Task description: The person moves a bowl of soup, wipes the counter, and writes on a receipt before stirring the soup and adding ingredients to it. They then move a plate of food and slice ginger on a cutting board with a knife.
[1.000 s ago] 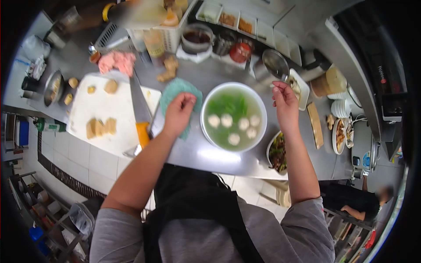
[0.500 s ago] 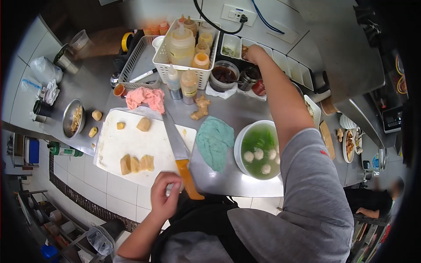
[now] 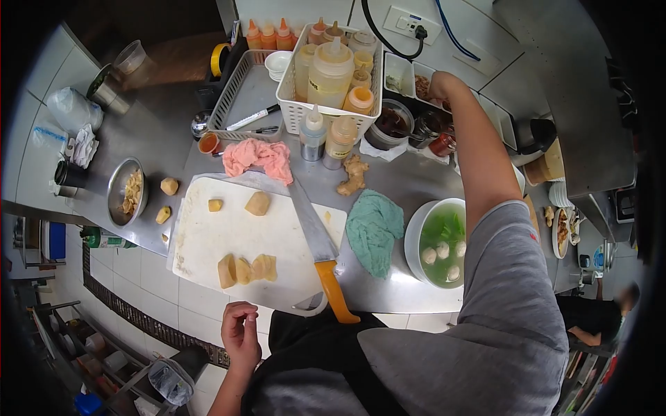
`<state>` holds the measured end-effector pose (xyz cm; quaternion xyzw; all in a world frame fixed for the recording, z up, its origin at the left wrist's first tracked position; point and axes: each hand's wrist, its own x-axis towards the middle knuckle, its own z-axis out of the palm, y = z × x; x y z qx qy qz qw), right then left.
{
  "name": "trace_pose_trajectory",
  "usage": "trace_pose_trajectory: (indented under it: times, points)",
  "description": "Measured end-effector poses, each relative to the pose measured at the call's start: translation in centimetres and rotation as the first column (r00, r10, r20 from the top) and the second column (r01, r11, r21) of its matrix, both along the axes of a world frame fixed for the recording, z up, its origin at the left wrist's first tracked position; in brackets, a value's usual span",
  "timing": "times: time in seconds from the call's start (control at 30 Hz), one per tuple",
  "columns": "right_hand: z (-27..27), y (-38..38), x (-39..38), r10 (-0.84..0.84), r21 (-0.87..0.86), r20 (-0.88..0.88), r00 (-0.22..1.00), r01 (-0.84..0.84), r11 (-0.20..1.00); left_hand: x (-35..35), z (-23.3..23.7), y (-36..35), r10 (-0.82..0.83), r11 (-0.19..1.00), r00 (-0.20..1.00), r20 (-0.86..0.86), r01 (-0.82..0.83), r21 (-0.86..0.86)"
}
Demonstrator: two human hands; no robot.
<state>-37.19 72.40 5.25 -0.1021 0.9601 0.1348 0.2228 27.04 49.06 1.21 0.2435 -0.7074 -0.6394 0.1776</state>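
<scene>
My right hand [image 3: 447,84] reaches into a white container [image 3: 420,67] of brown bits at the back; its fingers are mostly hidden. My left hand [image 3: 241,336] hangs in front of the counter with loosely curled fingers, holding nothing I can see. Nearest to it is the white cutting board [image 3: 198,239], with pale peeled pieces [image 3: 244,270] and a peeled chunk [image 3: 257,203] on it. A large knife with an orange handle [image 3: 336,291] lies across the board's right side. Under my right arm stands a white bowl [image 3: 415,239] of green soup with pale balls [image 3: 442,249].
A green cloth [image 3: 375,232] and a ginger root [image 3: 353,175] lie right of the board. Behind it are a pink cloth [image 3: 258,160] and a white basket [image 3: 291,107] of squeeze bottles. A metal bowl [image 3: 143,201] stands left. Another person [image 3: 590,319] is at far right.
The view has shifted, so the counter appears further right. My left hand has moved away from the knife handle, and its fingers have loosened. My right hand remains at the back containers.
</scene>
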Motion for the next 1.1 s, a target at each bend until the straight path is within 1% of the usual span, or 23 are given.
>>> trace_pose_trajectory:
  times: [0.03, 0.07, 0.1, 0.17, 0.2, 0.27, 0.4, 0.47, 0.5, 0.57, 0.6, 0.67, 0.7, 0.77, 0.8, 0.83, 0.87, 0.93, 0.97, 1.03, 1.07, 1.1]
  points:
    - [-1.3, 0.2, -0.2, 0.101, -0.024, -0.132, 0.986, -0.105, 0.994, -0.1, -0.1, -0.2, 0.009, 1.000, 1.000, -0.002, -0.009, 0.024]
    - [-2.6, 0.4, -0.5, 0.193, -0.034, -0.266, 0.945, -0.210, 0.977, -0.2, -0.2, -0.4, 0.017, 0.999, 1.000, -0.005, -0.017, 0.046]
    - [-3.4, 0.5, -0.5, 0.189, -0.035, -0.269, 0.944, -0.206, 0.978, -0.3, -0.2, -0.5, 0.013, 0.999, 1.000, -0.008, -0.013, 0.045]
    - [-5.0, 0.8, -0.5, -0.051, -0.249, -0.418, 0.907, -0.061, 0.967, -0.2, 0.0, -0.6, -0.007, 1.000, 1.000, 0.001, 0.007, 0.015]
    - [-5.8, 1.2, -0.8, -0.057, -0.250, -0.420, 0.906, -0.056, 0.967, -0.2, -0.1, -0.7, -0.013, 1.000, 1.000, -0.002, 0.013, 0.013]
    - [-6.3, 1.9, -0.8, -0.233, -0.442, -0.448, 0.863, 0.013, 0.897, -0.2, -0.2, -1.0, -0.021, 1.000, 1.000, 0.004, 0.021, -0.004]
    - [-5.4, 3.1, 1.8, -0.220, -0.466, -0.428, 0.877, -0.006, 0.885, -0.5, 0.2, -1.3, -0.020, 1.000, 1.000, 0.006, 0.020, 0.002]
    - [-5.1, 3.6, 3.2, -0.280, -0.625, -0.408, 0.869, -0.042, 0.779, -0.7, 0.4, -1.3, -0.030, 1.000, 1.000, 0.005, 0.030, 0.001]
    - [-4.8, 3.7, 3.8, -0.287, -0.626, -0.409, 0.867, -0.037, 0.779, -0.8, 0.5, -1.2, -0.036, 0.999, 0.999, 0.004, 0.036, 0.000]
    - [-4.3, 4.0, 4.8, -0.314, -0.684, -0.419, 0.852, -0.069, 0.726, -1.0, 0.5, -1.2, -0.052, 0.999, 0.999, 0.000, 0.052, -0.002]
    - [-4.1, 4.1, 5.2, -0.324, -0.684, -0.418, 0.849, -0.060, 0.727, -1.1, 0.5, -1.1, -0.063, 0.998, 0.998, 0.001, 0.063, -0.002]
    - [-3.8, 4.7, 6.0, -0.380, -0.783, -0.402, 0.833, -0.097, 0.615, -1.2, 0.4, -1.0, -0.078, 0.997, 0.997, -0.001, 0.078, -0.022]
    - [-3.6, 5.0, 6.3, -0.354, -0.760, -0.455, 0.817, -0.149, 0.632, -1.1, 0.4, -1.1, -0.095, 0.995, 0.995, 0.013, 0.095, -0.015]
    - [-2.2, 5.8, 8.0, -0.363, -0.791, -0.450, 0.816, -0.175, 0.586, -1.4, 0.2, -1.1, -0.125, 0.991, 0.992, -0.013, 0.125, -0.048]
    - [-1.1, 6.3, 9.1, -0.342, -0.780, -0.475, 0.811, -0.207, 0.591, -1.7, 0.7, -1.0, -0.137, 0.989, 0.991, -0.001, 0.137, -0.048]
    - [-1.0, 7.0, 9.1, -0.342, -0.781, -0.483, 0.806, -0.219, 0.585, -2.1, 0.9, -0.9, -0.158, 0.986, 0.987, -0.014, 0.157, -0.051]
    - [-0.5, 8.2, 9.5, -0.357, -0.780, -0.473, 0.805, -0.196, 0.594, -2.4, 1.1, -0.8, -0.177, 0.983, 0.984, -0.032, 0.175, -0.056]
    - [0.9, 10.4, 10.7, -0.306, -0.861, -0.359, 0.882, -0.187, 0.473, -3.0, 0.9, -0.8, -0.213, 0.976, 0.976, -0.039, 0.210, -0.062]
    - [1.9, 11.2, 12.2, -0.319, -0.861, -0.352, 0.880, -0.171, 0.480, -3.2, 0.8, -0.8, -0.227, 0.972, 0.972, -0.058, 0.223, -0.074]
    - [3.7, 12.1, 17.3, -0.303, -0.870, -0.380, 0.874, -0.227, 0.437, -3.7, 0.8, -0.5, -0.261, 0.964, 0.963, -0.067, 0.258, -0.060]
    - [3.7, 12.8, 19.9, -0.311, -0.870, -0.379, 0.872, -0.220, 0.442, -4.1, 0.9, -0.4, -0.278, 0.960, 0.956, -0.088, 0.275, -0.053]
    - [3.7, 13.5, 22.6, -0.273, -0.860, -0.403, 0.874, -0.259, 0.440, -4.4, 0.9, -0.3, -0.297, 0.955, 0.951, -0.088, 0.293, -0.053]
